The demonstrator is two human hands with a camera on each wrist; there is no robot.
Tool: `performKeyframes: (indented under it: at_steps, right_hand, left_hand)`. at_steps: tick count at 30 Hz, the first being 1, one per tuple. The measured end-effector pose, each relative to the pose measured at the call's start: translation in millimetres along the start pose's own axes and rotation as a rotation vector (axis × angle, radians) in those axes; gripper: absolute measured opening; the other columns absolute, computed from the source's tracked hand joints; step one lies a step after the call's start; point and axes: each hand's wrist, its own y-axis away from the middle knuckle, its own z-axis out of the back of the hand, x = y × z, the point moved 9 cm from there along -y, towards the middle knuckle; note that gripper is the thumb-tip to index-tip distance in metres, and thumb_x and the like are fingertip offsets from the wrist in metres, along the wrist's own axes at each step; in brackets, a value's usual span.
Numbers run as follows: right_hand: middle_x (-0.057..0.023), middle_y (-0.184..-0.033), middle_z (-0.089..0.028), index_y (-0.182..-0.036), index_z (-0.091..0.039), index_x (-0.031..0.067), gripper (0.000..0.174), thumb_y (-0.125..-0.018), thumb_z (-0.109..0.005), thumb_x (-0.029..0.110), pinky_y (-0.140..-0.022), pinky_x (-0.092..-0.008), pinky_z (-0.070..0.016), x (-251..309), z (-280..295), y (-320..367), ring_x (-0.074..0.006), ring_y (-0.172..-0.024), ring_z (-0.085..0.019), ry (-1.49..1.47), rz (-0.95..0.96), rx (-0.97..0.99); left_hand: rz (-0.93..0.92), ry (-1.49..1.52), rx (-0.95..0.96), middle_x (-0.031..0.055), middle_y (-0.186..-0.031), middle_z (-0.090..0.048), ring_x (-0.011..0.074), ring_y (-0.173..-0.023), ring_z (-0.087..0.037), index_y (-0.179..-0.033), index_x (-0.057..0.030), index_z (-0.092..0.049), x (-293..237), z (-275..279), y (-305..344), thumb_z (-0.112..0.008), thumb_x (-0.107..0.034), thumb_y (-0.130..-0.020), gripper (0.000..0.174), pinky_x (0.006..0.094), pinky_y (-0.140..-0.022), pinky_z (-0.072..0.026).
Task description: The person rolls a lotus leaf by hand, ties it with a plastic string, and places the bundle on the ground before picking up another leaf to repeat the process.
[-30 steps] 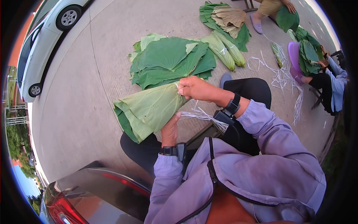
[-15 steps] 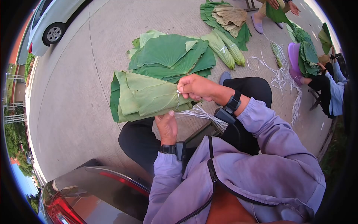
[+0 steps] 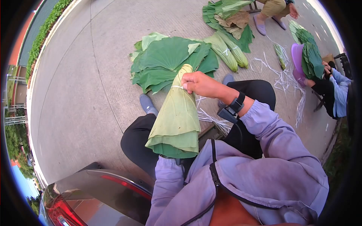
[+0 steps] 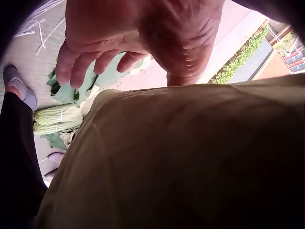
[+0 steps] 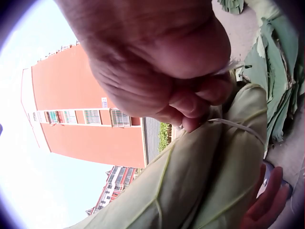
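A cone-shaped bundle of folded lotus leaves (image 3: 176, 120) stands over my lap, its wide green end toward me and its narrow tip pointing away. White string (image 3: 176, 87) circles it near the tip. My right hand (image 3: 203, 85) pinches the string at the bundle's neck; in the right wrist view its curled fingertips (image 5: 193, 121) are right at the band. In the head view the bundle hides my left hand. The left wrist view shows that left hand (image 4: 138, 33) beside the bundle, fingers loosely spread. Its fingers (image 5: 269, 200) also appear behind the bundle in the right wrist view.
A pile of flat lotus leaves (image 3: 162, 56) lies ahead on the concrete. Beside it are two tied bundles (image 3: 230, 51) and another leaf pile (image 3: 241, 35). White strings (image 3: 215, 119) lie near my knee. A dark car (image 3: 102, 192) stands at lower left; other people sit at right.
The bundle has swung from lying leftward to having its wide end toward me and its tip away. My left hand has gone out of sight behind it. The white car has left the view.
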Motion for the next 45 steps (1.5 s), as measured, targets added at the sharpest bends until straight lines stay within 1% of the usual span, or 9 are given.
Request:
performKeyframes:
  at_steps: [1, 3, 5, 6, 10, 16, 24, 42, 45]
  right_hand:
    - [-0.0024, -0.078, -0.062, -0.094, -0.063, 0.0016, 0.014, -0.101, -0.059, 0.014, -0.070, -0.0335, -0.0472, 1.7, 1.0, -1.5, -0.0135, -0.075, -0.056, 0.020, 0.018, -0.002]
    - [-0.0034, -0.077, -0.062, -0.094, -0.062, 0.0015, 0.015, -0.100, -0.059, 0.015, -0.070, -0.0344, -0.0471, 3.7, 1.9, -3.4, -0.0139, -0.074, -0.056, 0.055, 0.049, -0.004]
    - [-0.0005, -0.079, -0.059, -0.096, -0.063, 0.0020, 0.011, -0.100, -0.060, 0.012, -0.070, -0.0314, -0.0464, 2.2, 0.4, -4.7, -0.0107, -0.075, -0.054, 0.084, 0.046, -0.002]
    - [0.0010, -0.080, -0.058, -0.097, -0.064, 0.0022, 0.010, -0.100, -0.061, 0.011, -0.070, -0.0299, -0.0461, 3.5, -0.3, -4.8, -0.0090, -0.076, -0.053, 0.101, 0.045, -0.002]
    - [0.0008, -0.080, -0.058, -0.100, -0.065, 0.0020, 0.011, -0.101, -0.061, 0.012, -0.072, -0.0295, -0.0466, 18.4, -2.8, -1.8, -0.0094, -0.077, -0.053, 0.164, 0.101, 0.017]
    - [-0.0017, -0.085, -0.060, -0.103, -0.065, 0.0012, 0.013, -0.103, -0.062, 0.014, -0.078, -0.0304, -0.0473, 28.5, -12.8, 2.1, -0.0117, -0.082, -0.054, 0.150, 0.126, 0.148]
    - [-0.0049, -0.089, -0.062, -0.102, -0.066, 0.0005, 0.014, -0.102, -0.063, 0.014, -0.081, -0.0327, -0.0482, 32.3, -15.5, 7.2, -0.0146, -0.084, -0.056, 0.208, 0.148, 0.198]
    - [-0.0070, -0.085, -0.066, -0.095, -0.063, 0.0023, 0.009, -0.088, -0.066, 0.007, -0.074, -0.0335, -0.0499, 34.3, 1.3, 1.0, -0.0170, -0.079, -0.061, 0.301, 0.188, -0.010]
    - [-0.0105, -0.088, -0.066, -0.094, -0.064, 0.0028, 0.008, -0.087, -0.066, 0.005, -0.075, -0.0383, -0.0513, 38.7, -5.6, 4.2, -0.0274, -0.081, -0.066, 0.403, 0.293, -0.010]
  left_hand:
    - [0.058, 0.013, 0.006, 0.0159, -0.159, -0.046, 0.0342, -0.140, -0.051, -0.162, -0.0066, -0.036, -6.9, 48.5, -5.3, -0.051, -0.050, -0.109, 0.070, 0.0470, -0.119, -0.0434]
    - [0.064, -0.148, -0.108, 0.0178, -0.153, -0.054, 0.0353, -0.132, -0.060, -0.159, -0.0046, -0.040, -4.9, 51.0, -8.2, -0.060, -0.048, -0.106, 0.071, 0.0480, -0.115, -0.0479]
    - [-0.035, -0.493, -0.344, 0.0178, -0.148, -0.058, 0.0340, -0.127, -0.064, -0.156, -0.0027, -0.043, 5.1, -34.2, -9.0, -0.067, -0.046, -0.102, 0.074, 0.0465, -0.113, -0.0498]
    - [-0.022, -0.418, -0.304, 0.0187, -0.150, -0.055, 0.0342, -0.134, -0.059, -0.158, -0.0012, -0.040, 5.0, -31.8, -18.0, -0.078, -0.037, -0.092, 0.084, 0.0475, -0.116, -0.0459]
    - [-0.163, -0.679, -0.128, 0.0148, -0.152, -0.054, 0.0322, -0.141, -0.052, -0.159, -0.0001, -0.037, 4.8, -57.8, -29.3, -0.084, -0.021, -0.082, 0.093, 0.0459, -0.124, -0.0352]
    - [-0.203, -0.498, -0.168, 0.0143, -0.152, -0.055, 0.0312, -0.141, -0.052, -0.158, -0.0010, -0.039, 0.2, -58.0, -26.5, -0.082, -0.021, -0.083, 0.088, 0.0459, -0.124, -0.0356]
    - [-0.257, -0.694, -0.274, 0.0143, -0.147, -0.059, 0.0311, -0.136, -0.056, -0.152, 0.0011, -0.047, -11.3, -44.7, -30.1, -0.077, -0.022, -0.085, 0.077, 0.0459, -0.120, -0.0410]
    - [-0.123, -0.641, -0.319, 0.0204, -0.142, -0.062, 0.0362, -0.130, -0.062, -0.150, 0.0054, -0.048, -9.0, -35.1, -27.3, -0.075, -0.024, -0.081, 0.079, 0.0489, -0.117, -0.0454]
    - [-0.131, -0.635, -0.341, 0.0191, -0.142, -0.062, 0.0356, -0.130, -0.061, -0.151, 0.0044, -0.048, -8.4, -35.1, -26.0, -0.075, -0.024, -0.080, 0.081, 0.0483, -0.117, -0.0446]
